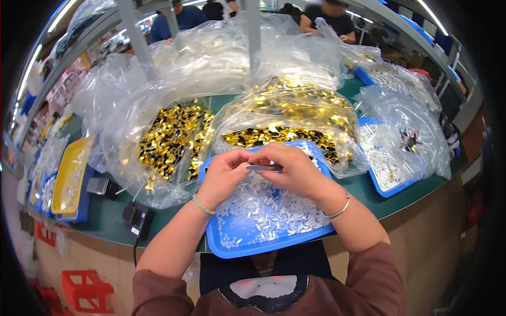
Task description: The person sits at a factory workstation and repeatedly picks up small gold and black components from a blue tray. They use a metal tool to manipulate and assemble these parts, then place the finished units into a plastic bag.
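Note:
Both hands meet over the far half of a blue tray (247, 252) holding many small white plastic pieces (269, 216). My right hand (292, 164) is closed round a slim dark-grey metal tool (265, 167), which points left; its exact kind does not show. The fingers of my left hand (227, 171) are pinched together right at the right fingertips, and whatever lies between them is too small or hidden to make out. Just past the tray, a clear bag (295, 102) bulges with shiny gold and black pieces.
Another bag of gold pieces (171, 137) lies to the left. At right stands a blue tray of white parts (387, 163) under clear plastic. A yellow tray (68, 176), a small grey box (101, 186) and a black device (138, 217) sit left on the green table (348, 216). Other people work beyond.

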`<state>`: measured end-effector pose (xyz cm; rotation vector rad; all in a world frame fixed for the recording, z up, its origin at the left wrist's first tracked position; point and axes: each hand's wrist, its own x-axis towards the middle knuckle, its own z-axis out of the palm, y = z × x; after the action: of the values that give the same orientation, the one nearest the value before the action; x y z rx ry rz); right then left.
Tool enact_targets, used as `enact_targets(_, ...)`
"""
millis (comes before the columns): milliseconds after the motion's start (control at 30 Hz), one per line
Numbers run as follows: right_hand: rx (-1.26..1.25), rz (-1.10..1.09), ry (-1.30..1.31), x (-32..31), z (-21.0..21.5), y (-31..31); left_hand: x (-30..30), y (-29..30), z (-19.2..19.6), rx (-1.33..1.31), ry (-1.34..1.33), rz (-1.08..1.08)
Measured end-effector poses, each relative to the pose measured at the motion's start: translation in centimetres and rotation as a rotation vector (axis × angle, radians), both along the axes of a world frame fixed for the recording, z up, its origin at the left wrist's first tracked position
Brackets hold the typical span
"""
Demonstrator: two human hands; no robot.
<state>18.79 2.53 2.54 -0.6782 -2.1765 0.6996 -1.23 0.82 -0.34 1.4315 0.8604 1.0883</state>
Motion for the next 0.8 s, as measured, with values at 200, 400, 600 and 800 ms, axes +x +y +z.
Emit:
enact_targets(200, -0.040, -0.396, 0.001, 1.5, 2.5, 0.1, 0.3, 0.2, 0.0, -0.027, -0.031, 0.090)
enact_targets(400, 0.375, -1.066, -0.137, 13.6, 6.9, 4.4, -0.3, 0.0, -0.1, 0.003, 0.039, 0.130)
enact_targets(600, 0.103, -1.635, -0.743, 34.8, 1.1, 7.8, 0.7, 0.6, -0.5, 0.064, 0.036, 0.090)
enact_targets(800, -0.104, -1.657, -0.885, 37.6, -0.2, 8.7, 0.3, 0.2, -0.3, 0.085, 0.032, 0.135)
